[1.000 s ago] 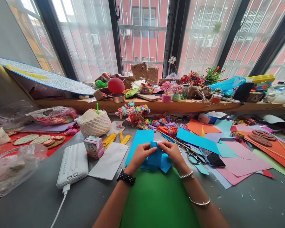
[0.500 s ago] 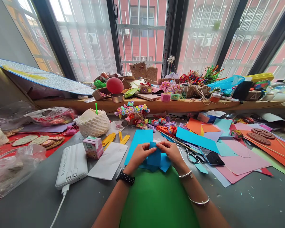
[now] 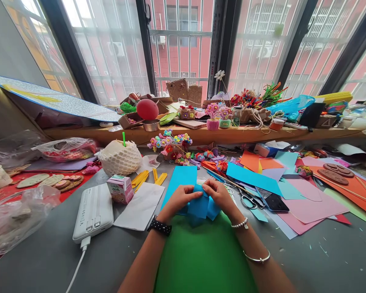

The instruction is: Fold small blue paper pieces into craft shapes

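Note:
Between my two hands is a small piece of blue paper (image 3: 198, 206), held up by its top edge. My left hand (image 3: 183, 198) pinches it at the upper left, thumb over the front. At the upper right, the fingertips of my right hand (image 3: 218, 195) are closed on the same piece. More blue paper (image 3: 213, 209) shows below and behind it, partly hidden by my hands. A larger blue sheet (image 3: 181, 179) lies flat on the table beyond my left hand. Scissors (image 3: 248, 200) rest to the right of my right hand.
On the left are a white power bank (image 3: 94, 211) with a cable, a small drink carton (image 3: 120, 189), a white paper (image 3: 140, 207) and a netted coconut (image 3: 120, 158). To the right lie a phone (image 3: 274, 200) and several coloured papers (image 3: 312, 201). Crafts crowd the wooden ledge (image 3: 124, 136).
The small blue paper has tilted and shows a broader face. Both hands have shifted only slightly and keep their pinch on it.

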`<state>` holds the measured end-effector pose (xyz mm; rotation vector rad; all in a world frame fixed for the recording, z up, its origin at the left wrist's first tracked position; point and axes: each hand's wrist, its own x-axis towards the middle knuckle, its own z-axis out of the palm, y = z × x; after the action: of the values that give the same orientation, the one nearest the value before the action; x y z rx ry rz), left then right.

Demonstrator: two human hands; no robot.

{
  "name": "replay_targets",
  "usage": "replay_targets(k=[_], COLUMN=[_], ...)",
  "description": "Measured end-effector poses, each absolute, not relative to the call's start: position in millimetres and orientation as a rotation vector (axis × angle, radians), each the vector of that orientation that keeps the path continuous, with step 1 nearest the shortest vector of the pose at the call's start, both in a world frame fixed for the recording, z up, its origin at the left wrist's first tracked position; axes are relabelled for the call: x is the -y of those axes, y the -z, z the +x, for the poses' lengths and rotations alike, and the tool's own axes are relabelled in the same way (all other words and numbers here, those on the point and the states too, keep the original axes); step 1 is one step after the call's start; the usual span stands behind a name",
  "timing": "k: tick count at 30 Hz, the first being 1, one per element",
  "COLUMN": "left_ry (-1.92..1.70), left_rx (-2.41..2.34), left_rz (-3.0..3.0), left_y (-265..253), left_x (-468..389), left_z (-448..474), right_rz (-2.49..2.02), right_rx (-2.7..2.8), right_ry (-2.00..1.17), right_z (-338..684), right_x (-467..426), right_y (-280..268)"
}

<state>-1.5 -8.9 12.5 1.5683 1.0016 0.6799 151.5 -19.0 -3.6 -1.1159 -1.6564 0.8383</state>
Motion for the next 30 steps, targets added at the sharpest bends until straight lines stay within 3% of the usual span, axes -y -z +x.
replay_targets(k=[9, 18, 30], left_ry=[-0.755, -0.82, -0.915], left_rx=[-0.997, -1.057, -1.164], left_rz=[1.643, 1.691, 1.701], left_y=[-1.9, -9.4, -3.6], left_x=[3.7, 7.1, 1.2], left_z=[1.2, 2.0, -0.7], right_rz=[-1.238, -1.283, -1.177], right_rx=[1.899, 1.917, 1.839], right_ry=[-0.421, -0.392, -0.623], right_z=[149.4, 147.2, 149.4], right_x=[14.6, 14.7, 15.9], right_y=[12.5, 12.3, 10.0])
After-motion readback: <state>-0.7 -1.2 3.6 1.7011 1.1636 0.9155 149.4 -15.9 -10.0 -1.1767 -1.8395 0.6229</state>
